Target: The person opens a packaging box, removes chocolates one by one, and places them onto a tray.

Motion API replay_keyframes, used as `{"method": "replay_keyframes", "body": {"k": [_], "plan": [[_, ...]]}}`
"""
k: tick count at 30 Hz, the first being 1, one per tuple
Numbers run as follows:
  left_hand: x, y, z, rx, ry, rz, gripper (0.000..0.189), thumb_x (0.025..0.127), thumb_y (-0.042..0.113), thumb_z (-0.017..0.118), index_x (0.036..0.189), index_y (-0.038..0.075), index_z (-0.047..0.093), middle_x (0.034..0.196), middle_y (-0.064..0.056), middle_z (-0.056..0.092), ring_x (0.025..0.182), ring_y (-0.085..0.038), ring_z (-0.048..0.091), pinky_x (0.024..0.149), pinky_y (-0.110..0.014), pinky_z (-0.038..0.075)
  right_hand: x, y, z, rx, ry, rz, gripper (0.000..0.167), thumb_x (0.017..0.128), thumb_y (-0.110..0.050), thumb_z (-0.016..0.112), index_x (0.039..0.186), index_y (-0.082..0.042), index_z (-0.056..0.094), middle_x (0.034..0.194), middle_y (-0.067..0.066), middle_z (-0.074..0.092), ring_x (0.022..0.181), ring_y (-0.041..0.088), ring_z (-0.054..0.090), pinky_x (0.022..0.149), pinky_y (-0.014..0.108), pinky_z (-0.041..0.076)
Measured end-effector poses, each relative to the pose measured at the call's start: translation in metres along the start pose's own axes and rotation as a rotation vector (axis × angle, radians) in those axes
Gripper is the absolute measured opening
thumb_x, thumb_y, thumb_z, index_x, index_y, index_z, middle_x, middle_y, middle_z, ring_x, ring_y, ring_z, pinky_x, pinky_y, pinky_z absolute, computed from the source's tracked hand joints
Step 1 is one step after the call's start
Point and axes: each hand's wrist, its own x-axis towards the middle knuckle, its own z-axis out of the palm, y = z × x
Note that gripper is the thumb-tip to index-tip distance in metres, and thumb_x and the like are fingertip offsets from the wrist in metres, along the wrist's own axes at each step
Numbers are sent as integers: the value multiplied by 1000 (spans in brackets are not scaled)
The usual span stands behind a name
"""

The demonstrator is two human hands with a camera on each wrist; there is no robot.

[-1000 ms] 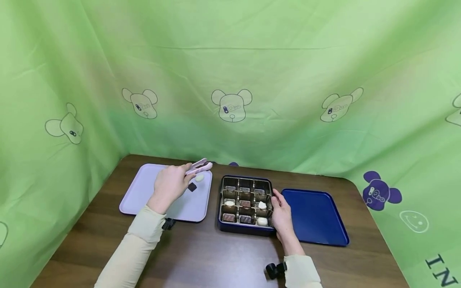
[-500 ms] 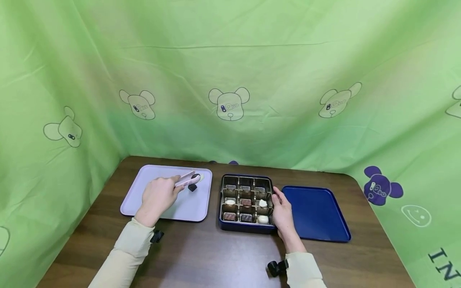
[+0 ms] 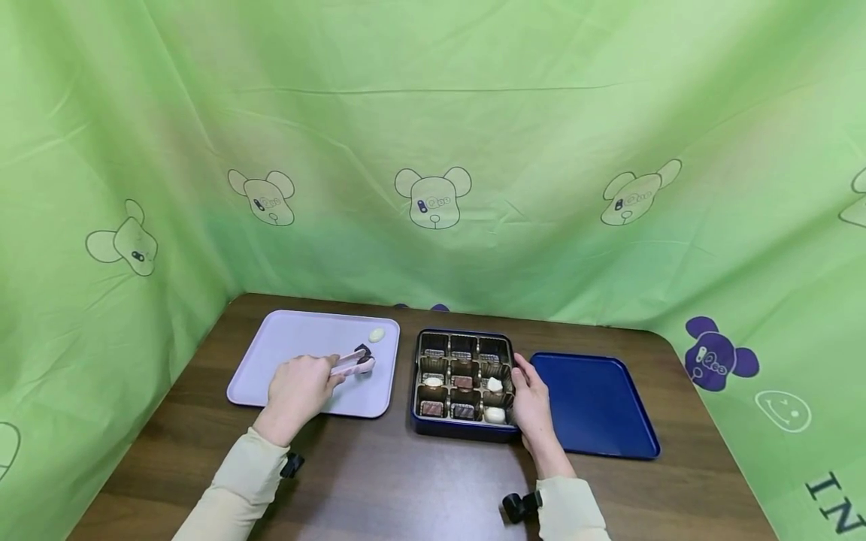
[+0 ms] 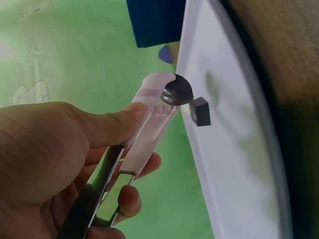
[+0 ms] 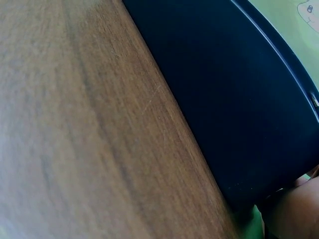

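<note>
Green printed sheeting point(image 3: 528, 113) backs the work area; the surface is a brown wood-grain table point(image 3: 433, 488). Status of the filling work is judged from present positions

1. Box: the dark blue box point(image 3: 463, 430) has nine compartments. The middle row holds a white oval sweet point(image 3: 434, 382), a brown square sweet point(image 3: 463, 382) and a white shaped sweet point(image 3: 495, 385). The near row holds a striped brown sweet point(image 3: 431, 408), a dark square sweet point(image 3: 463, 411) and a white rounded sweet point(image 3: 495, 415). No piece shows in the far row

2. Parts outside the box: a dark round sweet point(image 4: 178, 90) sits between the tips of the tongs point(image 4: 142, 147), above the lilac tray point(image 3: 291, 338). A dark cube point(image 4: 201, 112) is just beside it; contact between the two cannot be confirmed. A pale oval sweet point(image 3: 376, 335) lies near the tray's far right corner

3. Hands: the left hand point(image 3: 299, 391) grips the tongs, fingers and thumb clamped around the arms. The right hand point(image 3: 531, 402) rests against the box's right side, visible fingers extended

4. Remaining work, as judged: three pieces, matching three far compartments, then fitting the blue lid point(image 3: 591, 406), which lies off the box at its right
</note>
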Motion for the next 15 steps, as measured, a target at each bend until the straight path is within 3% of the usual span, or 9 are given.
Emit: {"method": "replay_keyframes", "body": {"k": [15], "plan": [[-3,-3,21,7,4,11,21,85,30,81,96,14,75,70,-11,67,60,-33,64,44,-48,45,0,0,1,17,0,1,49,111,-24,38,158,-10,33,163,19,28,149,38,24,119,56,20]]}}
